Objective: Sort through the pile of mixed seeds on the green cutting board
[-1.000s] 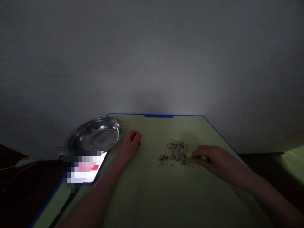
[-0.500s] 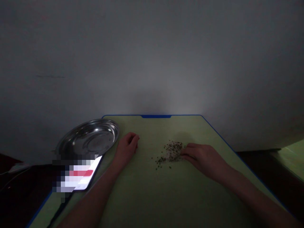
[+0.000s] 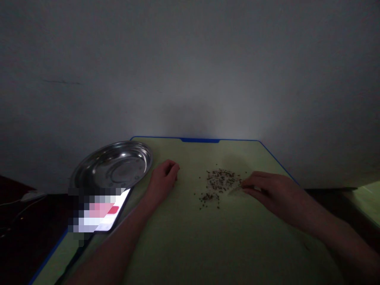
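Observation:
Small dark grains [image 3: 221, 179], mixed with finer pale ones, lie scattered on the light green table [image 3: 184, 237]. A smaller cluster of dark grains [image 3: 209, 198] sits just nearer to me. My right hand [image 3: 267, 190] is at the right side of the scatter, thumb and fingers pinched together. From its fingertips a thin translucent piece [image 3: 235, 191] seems to reach toward the grains; its kind is too dim to make out. My left hand [image 3: 164, 174] rests on the table left of the grains, fingers curled, with nothing visible in it.
A shiny oval metal basin [image 3: 118, 164] stands at the left table edge. In front of it lies a lit phone [image 3: 109, 221], partly blurred out. A pale wall [image 3: 196, 71] rises behind the table's blue edge [image 3: 200, 140]. The room is dim.
My right hand has moved right, away from the grains' middle, and the grains look more spread out. My left hand stays curled in place. The view has shifted slightly.

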`<state>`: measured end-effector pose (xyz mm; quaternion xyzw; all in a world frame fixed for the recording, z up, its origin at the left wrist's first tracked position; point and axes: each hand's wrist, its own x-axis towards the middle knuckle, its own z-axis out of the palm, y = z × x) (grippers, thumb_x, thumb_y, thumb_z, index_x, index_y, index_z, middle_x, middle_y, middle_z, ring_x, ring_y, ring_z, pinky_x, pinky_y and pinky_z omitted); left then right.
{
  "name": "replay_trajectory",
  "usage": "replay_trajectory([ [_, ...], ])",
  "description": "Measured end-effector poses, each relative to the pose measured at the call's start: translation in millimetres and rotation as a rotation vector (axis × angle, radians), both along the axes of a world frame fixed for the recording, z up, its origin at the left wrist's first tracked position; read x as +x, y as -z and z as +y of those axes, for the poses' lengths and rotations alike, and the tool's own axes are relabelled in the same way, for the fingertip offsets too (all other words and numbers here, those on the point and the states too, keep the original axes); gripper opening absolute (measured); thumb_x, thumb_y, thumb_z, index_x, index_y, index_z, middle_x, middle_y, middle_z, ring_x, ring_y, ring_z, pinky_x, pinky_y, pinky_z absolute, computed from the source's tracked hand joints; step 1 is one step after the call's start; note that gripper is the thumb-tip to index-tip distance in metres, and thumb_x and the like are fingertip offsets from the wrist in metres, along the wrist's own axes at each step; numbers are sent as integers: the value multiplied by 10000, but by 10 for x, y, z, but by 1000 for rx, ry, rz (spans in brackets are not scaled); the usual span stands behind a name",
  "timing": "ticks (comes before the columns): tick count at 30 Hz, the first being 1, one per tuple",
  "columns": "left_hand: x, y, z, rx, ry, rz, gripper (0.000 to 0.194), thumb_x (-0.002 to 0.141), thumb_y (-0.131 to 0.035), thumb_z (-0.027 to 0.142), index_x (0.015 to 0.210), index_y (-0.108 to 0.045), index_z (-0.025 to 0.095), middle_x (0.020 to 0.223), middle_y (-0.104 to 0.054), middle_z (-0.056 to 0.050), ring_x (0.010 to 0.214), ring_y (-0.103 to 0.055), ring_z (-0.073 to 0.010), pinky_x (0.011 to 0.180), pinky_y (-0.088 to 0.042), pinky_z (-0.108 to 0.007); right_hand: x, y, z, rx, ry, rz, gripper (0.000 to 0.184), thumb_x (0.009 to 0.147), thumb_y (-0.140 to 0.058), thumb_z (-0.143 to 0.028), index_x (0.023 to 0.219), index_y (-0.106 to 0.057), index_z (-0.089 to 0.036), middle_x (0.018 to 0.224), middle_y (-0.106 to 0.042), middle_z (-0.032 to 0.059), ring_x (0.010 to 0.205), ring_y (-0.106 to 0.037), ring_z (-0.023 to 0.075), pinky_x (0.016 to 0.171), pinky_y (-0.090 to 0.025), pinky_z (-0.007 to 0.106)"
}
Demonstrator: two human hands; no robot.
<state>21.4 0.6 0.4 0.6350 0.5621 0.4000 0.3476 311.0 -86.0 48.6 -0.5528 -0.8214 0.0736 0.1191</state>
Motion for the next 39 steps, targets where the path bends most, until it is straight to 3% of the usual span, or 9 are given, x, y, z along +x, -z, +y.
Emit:
replay_trajectory([
  [3, 4, 5, 9, -14, 6, 8, 236, 793, -469, 385, 658, -512, 196, 523, -484, 41, 469, -437, -108, 471, -333, -229, 191, 78, -298, -163, -17, 79, 220, 939, -492, -378, 892, -695, -306, 855, -692, 39, 748, -655, 186, 649, -492, 308],
  [8, 2, 23, 21, -26, 9, -14, 217, 783, -486, 384, 677, -523, 198, 522, -487, 46, 452, -436, -104, 459, -339, -227, 270, 269, -481, -216, -1, 70, 185, 933, -517, -341, 907, -698, -309, 860, -689, 34, 760, -661, 182, 668, -492, 302],
  [17, -2, -25, 13, -12, 5, 20, 250, 780, -480, 411, 661, -529, 197, 520, -484, 48, 459, -434, -107, 458, -331, -234, -151, 203, 162, -47, -55, -48, 172, 929, -525, -249, 925, -696, -239, 875, -668, 23, 772, -627, 178, 681, -443, 294],
  [20, -15, -9, 26, -25, 7, 9, 250, 774, -485, 423, 670, -527, 200, 516, -477, 51, 457, -437, -111, 453, -334, -235, -192, 115, 338, -18, -83, 11, 168, 923, -536, -244, 927, -704, -232, 879, -667, 27, 782, -618, 166, 705, -443, 283],
  [23, -28, 24, 50, -17, 4, 25, 264, 778, -482, 433, 652, -516, 203, 507, -473, 53, 448, -432, -108, 457, -336, -237, -17, 5, 397, 26, -43, 158, 145, 912, -557, -274, 911, -692, -219, 882, -660, 29, 785, -605, 151, 707, -444, 266],
  [26, -36, 35, 66, -8, 11, 44, 279, 779, -476, 448, 650, -520, 204, 496, -472, 53, 444, -435, -110, 458, -336, -241, 367, -5, 358, 44, 70, 252, 123, 870, -577, -296, 874, -659, -204, 863, -636, 38, 691, -572, 141, 614, -440, 261],
  [32, -34, -28, 53, -37, 16, 76, 291, 749, -482, 475, 674, -542, 201, 500, -483, 48, 456, -449, -125, 461, -335, -252, 1092, 316, 245, 45, 182, 269, 88, 714, -514, -136, 711, -565, -207, 753, -589, 34, 661, -562, 170, 621, -464, 305],
  [35, -20, -52, 41, -42, 13, 78, 297, 739, -479, 484, 681, -544, 200, 504, -488, 47, 457, -448, -128, 467, -338, -258, 1134, 415, 278, 45, 147, 248, 118, 689, -510, -99, 700, -563, -204, 802, -588, 45, 712, -576, 185, 661, -468, 324],
  [39, -10, -55, 38, -56, 8, 69, 305, 735, -472, 491, 673, -538, 200, 506, -478, 49, 459, -441, -128, 466, -334, -258, 874, 381, 381, 16, 34, 212, 169, 690, -509, -43, 707, -566, -201, 821, -568, 32, 748, -569, 175, 677, -454, 301],
])
